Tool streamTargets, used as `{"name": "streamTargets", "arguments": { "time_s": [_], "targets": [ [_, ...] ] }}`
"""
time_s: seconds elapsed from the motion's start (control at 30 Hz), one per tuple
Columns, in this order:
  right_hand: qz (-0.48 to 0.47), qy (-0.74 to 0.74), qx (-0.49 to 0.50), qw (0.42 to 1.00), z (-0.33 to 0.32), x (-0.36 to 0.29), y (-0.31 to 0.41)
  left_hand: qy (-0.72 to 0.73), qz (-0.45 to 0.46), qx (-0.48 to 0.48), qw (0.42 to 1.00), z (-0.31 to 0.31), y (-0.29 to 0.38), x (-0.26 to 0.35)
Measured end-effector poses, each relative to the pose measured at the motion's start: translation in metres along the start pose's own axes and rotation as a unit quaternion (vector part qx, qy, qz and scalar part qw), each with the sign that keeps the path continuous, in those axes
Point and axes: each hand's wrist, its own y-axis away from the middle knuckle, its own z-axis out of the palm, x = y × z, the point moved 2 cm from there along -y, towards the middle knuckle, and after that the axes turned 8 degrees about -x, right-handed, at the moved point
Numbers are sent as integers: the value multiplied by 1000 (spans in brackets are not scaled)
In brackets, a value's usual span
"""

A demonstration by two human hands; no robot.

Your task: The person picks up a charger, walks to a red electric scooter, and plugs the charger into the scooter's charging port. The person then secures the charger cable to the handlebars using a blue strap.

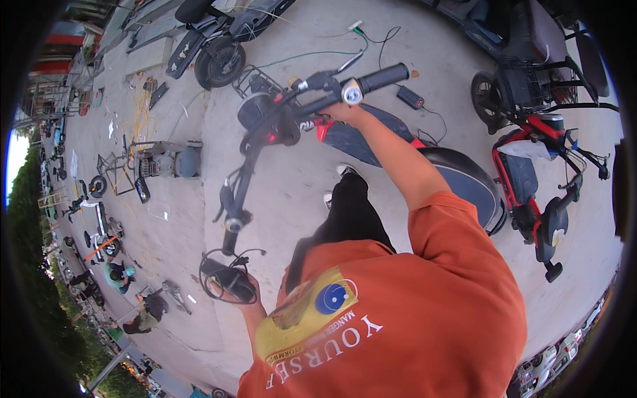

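My left hand (249,288) holds a black power adapter (229,281) with its black cord (203,268) looped around it. The adapter is close to the left grip (229,243) of an electric scooter's handlebar. On the other side, my right hand (343,112) reaches in under the right handlebar grip (383,78), near the front of the scooter. Its fingers are mostly hidden behind the bar, so I cannot tell whether they grip anything. A round display housing (264,119) with a small red light is at the handlebar's middle. The scooter's dark seat (460,174) is beside my right arm.
A second black power adapter (410,97) lies on the concrete, wired towards a power strip (355,26) with a green cord (308,53). A red scooter (535,199) stands at right, another scooter's wheel (220,60) above. Yellow cables (143,109) and scooter parts (166,161) lie left; people (119,276) crouch beyond.
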Motion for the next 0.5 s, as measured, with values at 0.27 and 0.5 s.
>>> {"name": "streamTargets", "arguments": {
  "time_s": [0.27, 0.5],
  "targets": [
    [-162, 59, -39, 984, 8, 51, -65, -245, 35, 3, 969, 52, -11, 13],
    [-39, -30, -75, 996, 30, 86, -119, -126, -24, 89, 988, 101, 1, 8]
  ]
}}
